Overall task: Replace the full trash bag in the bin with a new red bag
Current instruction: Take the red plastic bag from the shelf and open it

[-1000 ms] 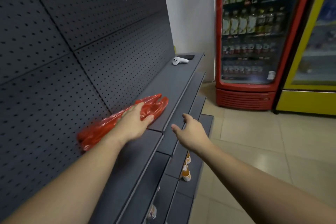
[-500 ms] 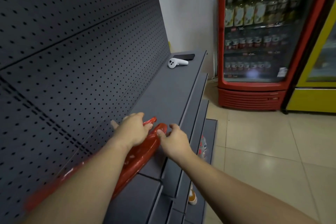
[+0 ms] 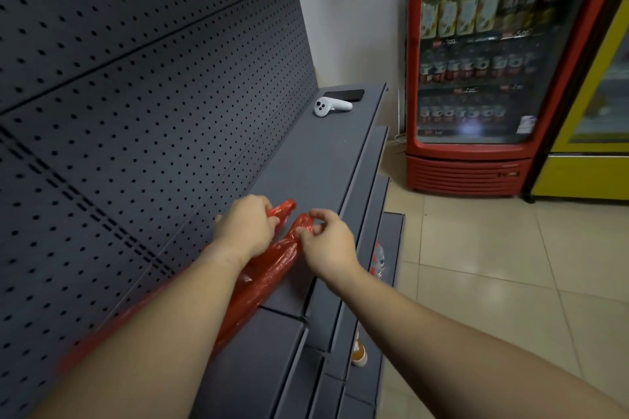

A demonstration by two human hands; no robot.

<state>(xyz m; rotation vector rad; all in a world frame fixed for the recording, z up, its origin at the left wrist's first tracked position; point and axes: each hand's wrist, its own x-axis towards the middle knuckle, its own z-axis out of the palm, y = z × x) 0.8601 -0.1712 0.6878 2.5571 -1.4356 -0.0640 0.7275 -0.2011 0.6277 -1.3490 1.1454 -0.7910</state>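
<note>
A crumpled red plastic bag [image 3: 258, 286] lies stretched along the dark grey top shelf [image 3: 313, 163], partly hidden under my left forearm. My left hand [image 3: 245, 228] is closed on one handle loop at the bag's far end. My right hand [image 3: 328, 241] pinches the other handle loop between thumb and fingers, just to the right. The two loops are held slightly apart. No trash bin is in view.
A grey pegboard wall [image 3: 136, 95] rises left of the shelf. A white controller [image 3: 330, 106] and a black phone [image 3: 343, 94] lie at the shelf's far end. A red drinks fridge [image 3: 476, 71] and a yellow one [image 3: 592, 163] stand ahead. Bottles [image 3: 359, 352] sit on lower shelves; tiled floor lies right.
My right hand came in from above the shelf edge and took the bag's second handle. My left hand closed on the first. The view moved closer to the shelf.
</note>
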